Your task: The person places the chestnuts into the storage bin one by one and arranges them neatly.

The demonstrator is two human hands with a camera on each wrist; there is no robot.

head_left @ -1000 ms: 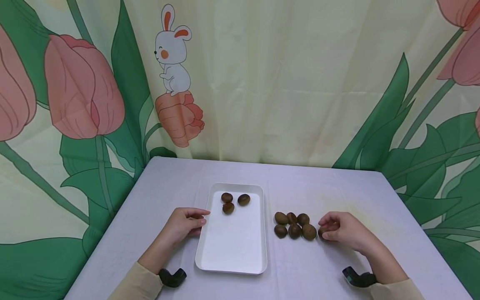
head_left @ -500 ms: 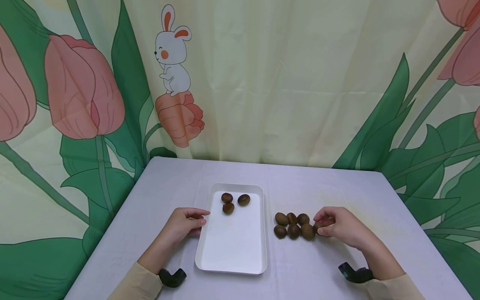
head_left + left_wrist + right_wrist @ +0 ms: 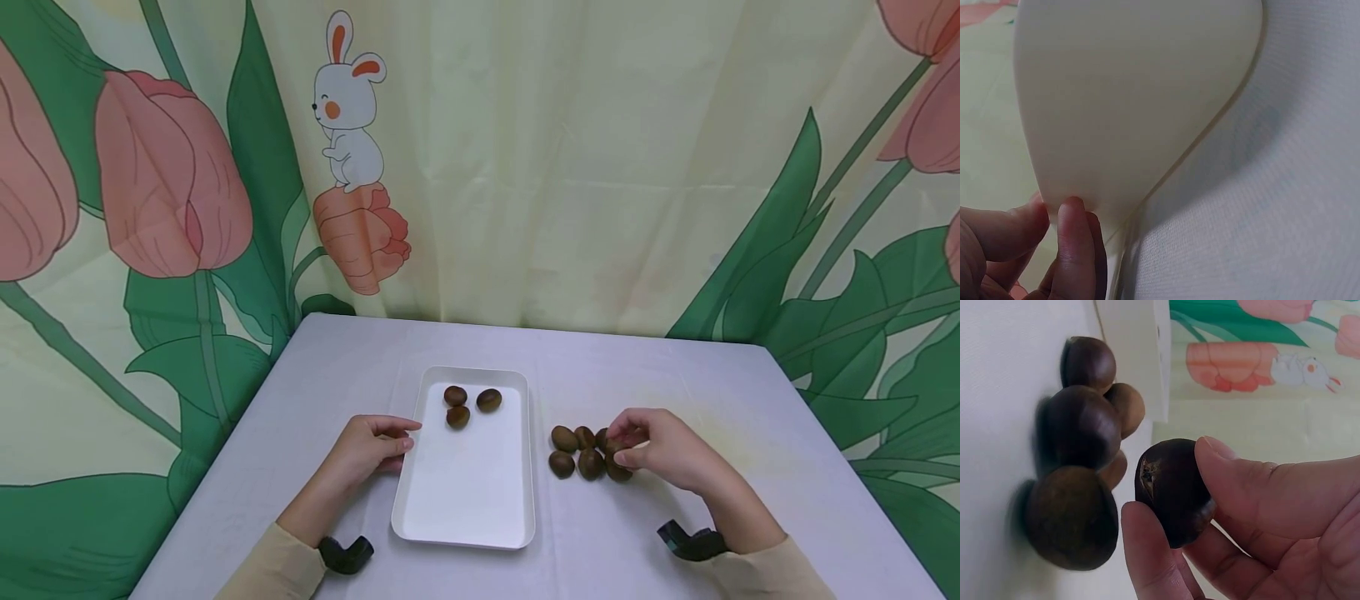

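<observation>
My right hand (image 3: pixel 663 446) pinches a dark brown chestnut (image 3: pixel 1172 487) between thumb and fingertips, raised just over the right end of a group of chestnuts (image 3: pixel 590 463). Pale scarring marks its shell in the right wrist view. Several chestnuts lie in two short rows on the table there; the hand partly hides the nearest ones. Left of them is a white rectangular tray (image 3: pixel 465 500) with three chestnuts (image 3: pixel 489 401) near its far end. At the tray's left edge my left hand (image 3: pixel 367 446) pinches the rim, one finger over it and the thumb against the outer wall (image 3: pixel 1135 125).
A pale cloth covers the table (image 3: pixel 637 367). Behind it hangs a curtain (image 3: pixel 540 167) printed with tulips and a rabbit. Dark wrist cameras (image 3: pixel 692 542) sit at both sleeve cuffs.
My right hand has moved left with the chestnut, from the far right of the group to above its right end. The left hand and tray stay in place.
</observation>
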